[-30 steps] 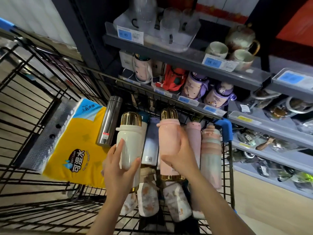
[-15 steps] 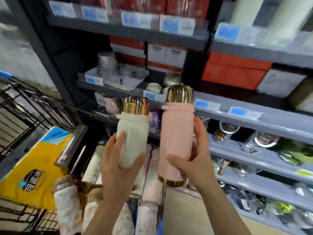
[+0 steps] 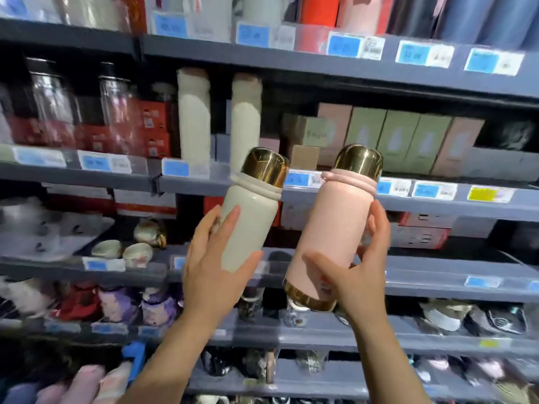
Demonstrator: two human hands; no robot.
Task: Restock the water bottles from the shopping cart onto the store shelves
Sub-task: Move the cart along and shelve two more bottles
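Shelves (image 3: 335, 65): grey, several tiers, blue price tags along the edges, filling the whole view.
Boxes (image 3: 399, 138): green and pink row, middle tier, right of centre.
Flasks (image 3: 194, 118): 2 tall cream ones standing upright on the middle tier, left of the boxes; clear bottles (image 3: 52, 106) further left.
Cups (image 3: 122, 253): small, on a lower tier at left.
Cart (image 3: 134, 360): only a blue corner in view at bottom left, pink bottles beside it.
Pink bottle (image 3: 335, 228): gold cap and gold base, tilted slightly right, raised in front of the middle tiers, not on a shelf.
Cream bottle (image 3: 248, 225): gold cap, same tilt, just left of the pink bottle, apart from it.
Right hand (image 3: 355, 275): wrapped around the pink bottle's lower half, thumb in front.
Left hand (image 3: 215, 266): closed around the cream bottle's lower half, thumb across the front.
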